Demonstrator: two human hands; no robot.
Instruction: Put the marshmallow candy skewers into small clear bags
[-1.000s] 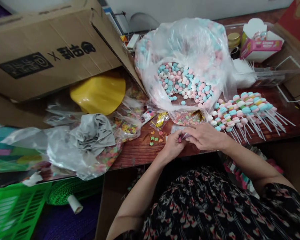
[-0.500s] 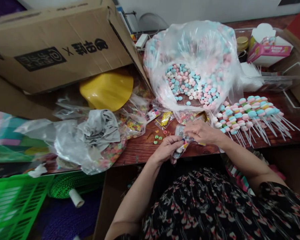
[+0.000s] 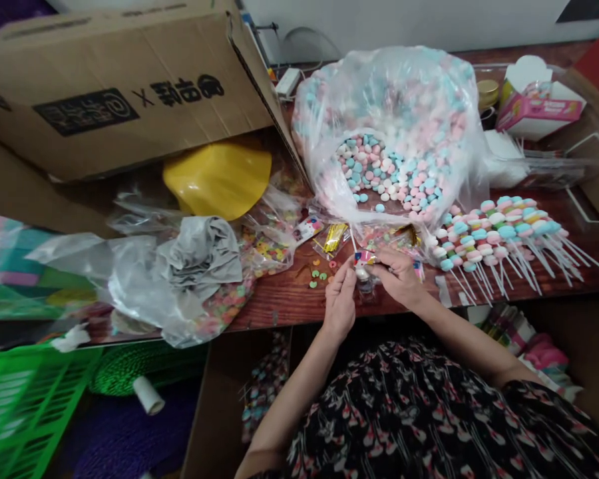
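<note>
Between my two hands is a candy skewer (image 3: 362,273) in a clear wrapper, its white stick pointing away from me. A small colourful label (image 3: 365,257) sits across it near the stick. My left hand (image 3: 340,301) is closed on the skewer's left side, fingertips by the stick. Pinching at the label from the right is my right hand (image 3: 398,277), with its fingers partly hidden. Several loose ring candies (image 3: 315,274) lie left of my hands. A packet of gold twist ties (image 3: 335,237) and another printed label (image 3: 308,228) are just beyond.
A big clear bag (image 3: 387,86) of pastel candies stands behind my hands. Finished-looking candy skewers (image 3: 499,229) are piled at the right. Leftward are a cardboard box (image 3: 144,100), a yellow sheet (image 3: 218,179) and a grey cloth-like bundle (image 3: 202,256). The table's front edge runs below my hands.
The wrapped skewer has turned from pointing toward my body to having its stick away from me. Its colourful label now shows between my hands. The view has shifted slightly.
</note>
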